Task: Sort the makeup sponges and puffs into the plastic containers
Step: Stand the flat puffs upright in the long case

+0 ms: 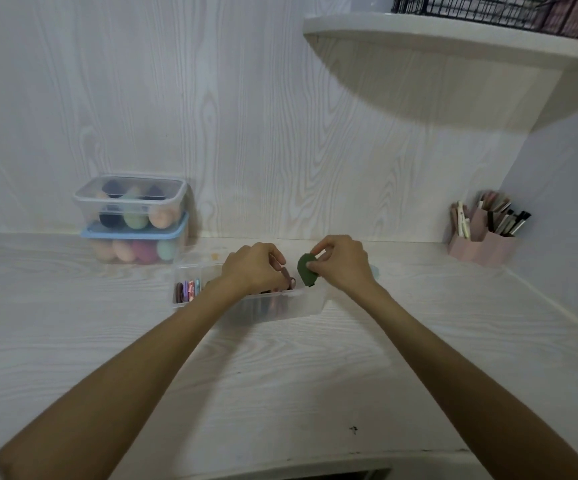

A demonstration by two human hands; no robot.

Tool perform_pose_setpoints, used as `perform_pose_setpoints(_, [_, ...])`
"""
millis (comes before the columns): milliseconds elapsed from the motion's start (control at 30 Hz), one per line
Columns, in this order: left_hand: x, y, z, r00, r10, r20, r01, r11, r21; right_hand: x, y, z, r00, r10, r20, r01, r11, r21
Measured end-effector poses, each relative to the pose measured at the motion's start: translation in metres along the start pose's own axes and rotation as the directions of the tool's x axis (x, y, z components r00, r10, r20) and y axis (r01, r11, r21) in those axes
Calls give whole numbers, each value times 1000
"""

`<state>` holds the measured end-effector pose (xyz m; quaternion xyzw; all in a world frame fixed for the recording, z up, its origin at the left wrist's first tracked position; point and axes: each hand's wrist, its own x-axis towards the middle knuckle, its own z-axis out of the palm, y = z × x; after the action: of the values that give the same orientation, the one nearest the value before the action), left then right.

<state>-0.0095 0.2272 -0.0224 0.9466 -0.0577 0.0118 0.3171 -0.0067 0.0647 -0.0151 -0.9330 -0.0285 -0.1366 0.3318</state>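
Both hands over open clear tub; green puff pinched in right hand.

We find no legible brand, label or writing anywhere in view. Right hand (341, 263) grips a dark green puff (307, 274), flat, rounded, matte, w/ fingertips closed on its top edge; puff hangs upright above the tub's (280, 308) right end. Left hand (252, 268) is curled down into the tub, fingers bent among flat puffs (187, 289) stood on edge in a row (pink, purple, blue); we cannot tell whether it grips one. Tub is clear plastic, rectangular, lidless, on a pale wood-grain desk (280, 393). Rear left, two lidded tubs are stacked: top box (131, 199) w/ clear lid, bottom box (135, 244) w/ blue lid, both holding egg-shaped sponges. Far right, a pink holder (481, 244) w/ brushes.
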Motion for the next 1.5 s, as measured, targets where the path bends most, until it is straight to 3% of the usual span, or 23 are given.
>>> perform_pose_setpoints(233, [-4, -4, -1, 999, 37, 5, -37, 998, 46, -6, -6, 10, 999, -29, 26, 33, 985, -169])
perform_pose_setpoints(400, [-3, -4, -2, 992, 126, 23, -128, 986, 112, 6, -19, 0, 909, 69, 412, 75, 943, -323])
perform_pose_setpoints(500, [-1, 4, -2, 984, 173, -44, -166, 978, 126, 11, -22, -16, 816, 118, 566, 31, 969, -246])
perform_pose_setpoints(567, [-1, 10, -1, 966, 257, -20, -249, 952, 179, 17, -20, -30, 792, 125, 597, -61, 990, -127])
perform_pose_setpoints(667, [0, 16, 0, 922, 368, 122, -388, 865, 319, 35, -1, -53, 906, 124, 405, -163, 985, 62])
perform_pose_setpoints(733, [3, 17, 3, 907, 371, 199, -421, 804, 419, 49, 24, -60, 969, 178, 172, -181, 984, 1])
perform_pose_setpoints(767, [3, 16, 4, 903, 368, 221, -429, 779, 457, 53, 38, -59, 968, 217, 125, -204, 973, -111])
perform_pose_setpoints(867, [7, 14, 7, 891, 386, 241, -455, 744, 489, 53, 80, -37, 892, 373, 255, -246, 874, -418])
perform_pose_setpoints(967, [11, 11, 9, 897, 373, 238, -442, 780, 443, 43, 109, -12, 867, 422, 266, -257, 835, -486])
perform_pose_setpoints(1200, [7, 11, 8, 960, 266, 90, -278, 946, 168, 35, 116, 0, 949, 312, -38, -315, 941, -123])
perform_pose_setpoints(1300, [6, 10, 10, 965, 246, 85, -259, 944, 206, 35, 104, -3, 950, 304, -72, -301, 952, 59])
perform_pose_setpoints(1433, [3, 11, 14, 943, 313, 116, -334, 886, 321, 26, 52, -23, 986, 82, -144, -47, 972, 228])
perform_pose_setpoints(1500, [0, 10, 11, 935, 345, 85, -354, 885, 303, 10, 26, -28, 990, -72, -119, 93, 980, 177])
